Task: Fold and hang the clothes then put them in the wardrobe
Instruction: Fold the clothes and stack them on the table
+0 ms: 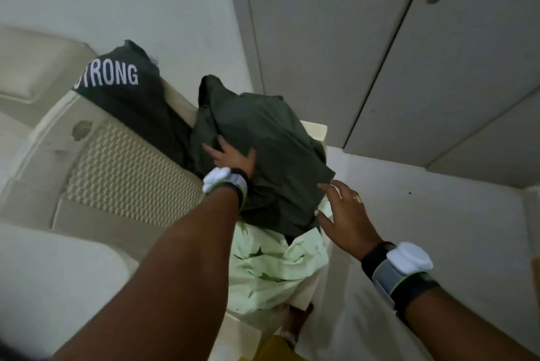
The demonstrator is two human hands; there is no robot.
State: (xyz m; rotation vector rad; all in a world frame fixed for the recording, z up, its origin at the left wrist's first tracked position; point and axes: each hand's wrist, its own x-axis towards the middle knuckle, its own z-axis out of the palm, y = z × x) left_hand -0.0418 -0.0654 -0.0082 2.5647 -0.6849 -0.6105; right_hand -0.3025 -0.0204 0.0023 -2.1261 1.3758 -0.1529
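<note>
- chair (pixel 125 168): carries the clothes
- dark green garment (pixel 271 132): heaped on top of the light green garment (pixel 271 267)
- black "STRONG" shirt (pixel 128 92): draped over the chair back
- left hand (pixel 230 157): fingers spread on the dark green garment, grip or press unclear
- right hand (pixel 347 214): fingers splayed, tips at the garment's edge

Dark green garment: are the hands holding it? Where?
The left hand lies on the dark green garment, at its left side; a grip cannot be told. The right hand is open by the near edge, holding nothing.

Dark straps (pixel 409 281) with white pucks (pixel 409 258) on both wrists; gold ring (pixel 358 199) on right hand (pixel 349 217).
</note>
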